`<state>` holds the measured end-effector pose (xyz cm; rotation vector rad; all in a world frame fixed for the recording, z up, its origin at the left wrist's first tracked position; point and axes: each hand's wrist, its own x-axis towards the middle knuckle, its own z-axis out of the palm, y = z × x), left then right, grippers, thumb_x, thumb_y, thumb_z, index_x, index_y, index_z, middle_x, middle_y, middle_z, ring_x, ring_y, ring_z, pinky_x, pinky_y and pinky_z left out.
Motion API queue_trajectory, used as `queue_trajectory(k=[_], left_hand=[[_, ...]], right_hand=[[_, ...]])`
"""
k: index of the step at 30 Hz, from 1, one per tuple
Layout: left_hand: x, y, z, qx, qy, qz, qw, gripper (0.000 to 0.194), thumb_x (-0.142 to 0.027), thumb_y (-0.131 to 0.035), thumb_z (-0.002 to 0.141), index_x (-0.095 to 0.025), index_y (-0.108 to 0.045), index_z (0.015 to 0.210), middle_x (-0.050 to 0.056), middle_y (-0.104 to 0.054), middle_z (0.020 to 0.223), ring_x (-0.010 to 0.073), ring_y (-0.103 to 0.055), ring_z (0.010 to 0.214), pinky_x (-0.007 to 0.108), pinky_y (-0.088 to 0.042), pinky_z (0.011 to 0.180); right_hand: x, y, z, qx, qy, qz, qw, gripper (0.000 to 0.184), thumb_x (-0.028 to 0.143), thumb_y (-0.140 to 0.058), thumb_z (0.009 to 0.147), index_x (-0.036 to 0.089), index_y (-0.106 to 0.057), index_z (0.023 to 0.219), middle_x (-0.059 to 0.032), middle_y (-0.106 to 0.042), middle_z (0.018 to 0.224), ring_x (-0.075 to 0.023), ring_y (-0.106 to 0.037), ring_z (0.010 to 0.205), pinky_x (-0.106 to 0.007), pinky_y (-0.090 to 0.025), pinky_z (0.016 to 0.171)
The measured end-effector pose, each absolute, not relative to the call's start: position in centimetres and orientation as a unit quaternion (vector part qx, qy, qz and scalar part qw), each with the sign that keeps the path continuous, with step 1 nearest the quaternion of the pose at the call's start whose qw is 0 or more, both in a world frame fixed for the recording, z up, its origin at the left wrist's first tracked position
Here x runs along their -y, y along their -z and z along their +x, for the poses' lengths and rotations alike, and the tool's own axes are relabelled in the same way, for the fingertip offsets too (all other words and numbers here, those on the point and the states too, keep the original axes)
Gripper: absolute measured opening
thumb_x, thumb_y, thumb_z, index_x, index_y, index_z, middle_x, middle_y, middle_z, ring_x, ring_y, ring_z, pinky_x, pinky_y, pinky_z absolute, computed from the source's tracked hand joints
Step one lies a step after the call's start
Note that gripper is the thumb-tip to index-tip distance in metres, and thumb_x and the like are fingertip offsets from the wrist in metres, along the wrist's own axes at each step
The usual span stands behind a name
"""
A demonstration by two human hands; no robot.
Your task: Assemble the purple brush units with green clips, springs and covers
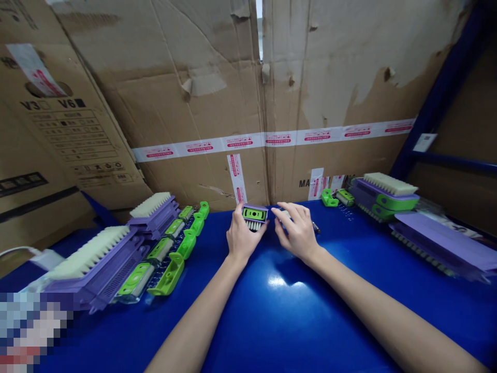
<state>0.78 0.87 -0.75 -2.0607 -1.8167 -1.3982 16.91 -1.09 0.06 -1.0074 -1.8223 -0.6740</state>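
My left hand (242,235) grips a small purple brush (254,226), its bristles downward and a green end piece with dark slots facing me. To the right of that brush, my right hand (297,232) hovers with its fingers bent and apart. Something greyish shows behind its fingers, too hidden to name. A thin dark metal tip (316,227) sticks out on the table beside the right hand; whatever it belongs to is covered by the hand.
Purple brushes with pale bristles (93,251), green-topped modules (135,280) and green brackets (169,274) line the left of the blue table (267,331). More purple brushes (384,194) and a green bracket (329,198) lie right. Cardboard (202,114) stands behind.
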Motion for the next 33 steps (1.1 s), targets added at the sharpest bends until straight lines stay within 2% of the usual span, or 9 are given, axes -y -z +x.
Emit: queue_trajectory(k=[4, 8, 15, 20, 25, 30, 33], left_hand=[[-1.0, 0.8, 0.7, 0.595, 0.463, -0.656, 0.037, 0.081, -0.054, -0.067, 0.07, -0.017, -0.03, 0.133, 0.015, -0.057, 0.124, 0.0325, -0.062, 0.104, 0.041, -0.053, 0.077], [-1.0, 0.8, 0.6, 0.599, 0.466, -0.65, 0.034, 0.082, -0.054, -0.067, 0.07, -0.018, -0.029, 0.133, 0.015, -0.059, 0.122, 0.0334, -0.062, 0.103, 0.043, -0.053, 0.077], [-1.0, 0.8, 0.5, 0.598, 0.472, -0.648, 0.03, 0.082, -0.053, -0.067, 0.069, -0.019, -0.029, 0.133, 0.016, -0.058, 0.123, 0.033, -0.062, 0.104, 0.042, -0.052, 0.079], [-1.2, 1.0, 0.4, 0.595, 0.485, -0.64, 0.03, 0.087, -0.052, -0.069, 0.068, -0.018, -0.026, 0.135, 0.017, -0.058, 0.122, 0.0329, -0.063, 0.103, 0.042, -0.052, 0.079], [-1.4, 1.2, 0.3, 0.576, 0.51, -0.638, 0.027, 0.087, -0.049, -0.07, 0.067, -0.016, -0.026, 0.134, 0.017, -0.06, 0.119, 0.0323, -0.063, 0.103, 0.041, -0.051, 0.081], [-1.4, 1.1, 0.3, 0.575, 0.509, -0.639, 0.032, 0.083, -0.048, -0.07, 0.067, -0.016, -0.028, 0.132, 0.016, -0.061, 0.116, 0.0318, -0.064, 0.099, 0.041, -0.051, 0.079], [-1.4, 1.1, 0.2, 0.577, 0.51, -0.637, 0.036, 0.082, -0.048, -0.07, 0.068, -0.016, -0.029, 0.131, 0.016, -0.061, 0.115, 0.0318, -0.063, 0.099, 0.04, -0.05, 0.079]], right_hand=[[0.4, -0.1, 18.2, 0.716, 0.25, -0.48, 0.442, 0.03, 0.022, -0.046, 0.088, 0.015, -0.061, 0.113, -0.0118, -0.062, 0.114, -0.024, -0.052, 0.106, -0.038, -0.037, 0.088], [-0.5, 0.3, 19.2, 0.72, 0.211, -0.544, 0.377, 0.035, 0.02, -0.042, 0.087, 0.013, -0.058, 0.118, -0.0122, -0.063, 0.115, -0.0248, -0.052, 0.108, -0.038, -0.036, 0.088], [-1.3, 1.6, 19.7, 0.78, 0.121, -0.557, 0.258, 0.051, 0.015, -0.042, 0.08, 0.008, -0.047, 0.131, -0.0158, -0.058, 0.124, -0.0264, -0.047, 0.118, -0.044, -0.029, 0.101], [-1.1, 1.3, 19.5, 0.788, 0.126, -0.539, 0.27, 0.049, 0.014, -0.043, 0.078, 0.012, -0.052, 0.127, -0.0131, -0.064, 0.112, -0.0254, -0.05, 0.111, -0.044, -0.028, 0.101], [-0.9, 1.4, 19.3, 0.815, 0.117, -0.51, 0.249, 0.052, 0.016, -0.048, 0.077, 0.013, -0.049, 0.13, -0.0128, -0.055, 0.128, -0.0267, -0.043, 0.121, -0.048, -0.019, 0.108], [-0.8, 1.2, 19.2, 0.813, 0.107, -0.521, 0.237, 0.048, 0.022, -0.054, 0.08, 0.015, -0.052, 0.127, -0.0131, -0.061, 0.113, -0.0283, -0.05, 0.109, -0.048, -0.03, 0.101], [-0.7, 1.0, 18.8, 0.791, 0.059, -0.524, 0.309, 0.046, 0.028, -0.059, 0.079, 0.016, -0.056, 0.123, -0.0126, -0.063, 0.108, -0.0278, -0.054, 0.103, -0.045, -0.039, 0.092]])
